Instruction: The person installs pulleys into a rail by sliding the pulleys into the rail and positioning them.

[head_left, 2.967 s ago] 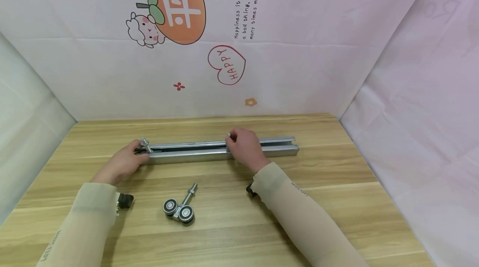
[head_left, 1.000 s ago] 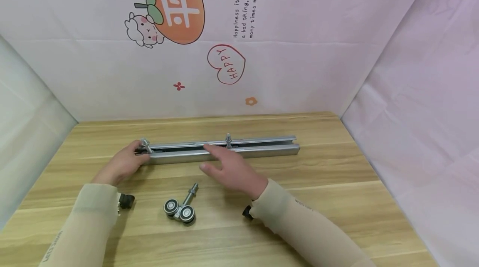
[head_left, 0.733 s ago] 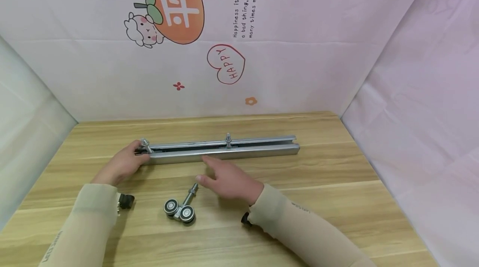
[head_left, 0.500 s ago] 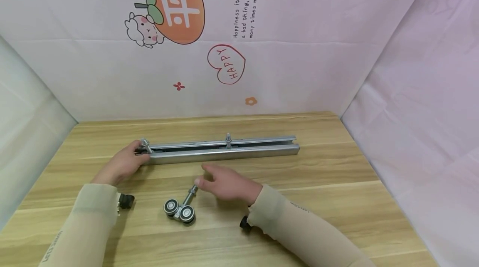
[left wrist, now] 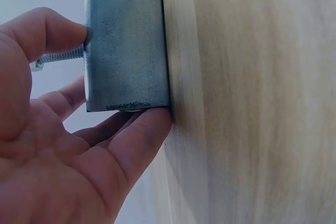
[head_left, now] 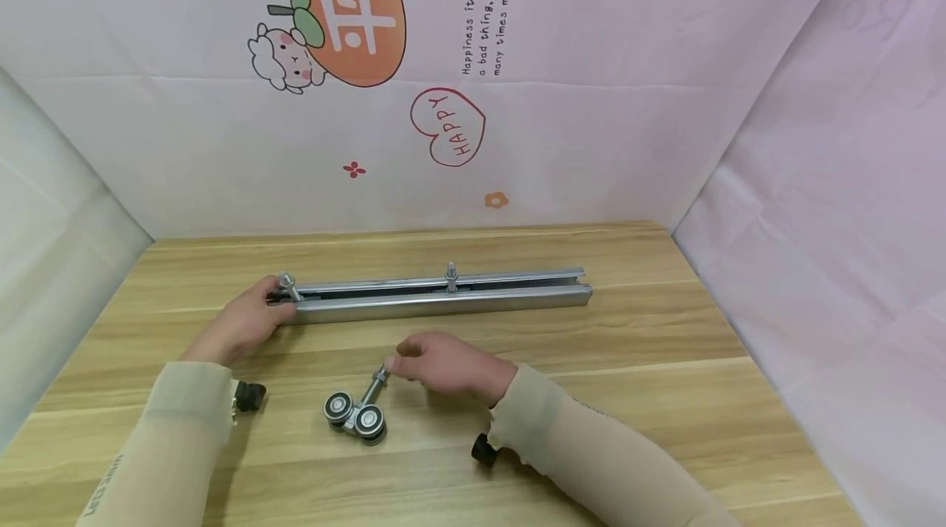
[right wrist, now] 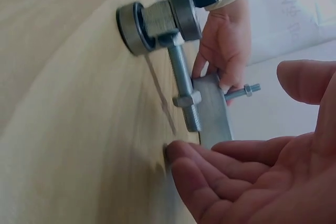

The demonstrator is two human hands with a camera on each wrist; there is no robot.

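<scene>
A grey metal track (head_left: 510, 299) lies across the table, slot facing up. My left hand (head_left: 240, 322) grips its left end; in the left wrist view the thumb presses the track's upper edge and fingers lie against the end. A threaded bolt (head_left: 288, 285) leans out of the slot beside that hand, and another bolt (head_left: 452, 277) stands upright around mid-track. What they attach to inside is mostly hidden. In front of the track lies a roller trolley (head_left: 356, 414) with black-rimmed wheels, a threaded stem and a nut. My right hand (head_left: 451, 364) is at the stem's tip, fingers parted around it without a grip.
The wood-grain table (head_left: 628, 428) meets a printed white cloth (head_left: 591, 141) at the back, with more cloth at both sides. A black wrist device (head_left: 249, 397) sits by the left cuff and a similar one (head_left: 484, 451) by the right.
My right hand has let go of the mid-track bolt and come forward and left to the trolley's stem, its fingers now curving in. My left hand stays on the track's end.
</scene>
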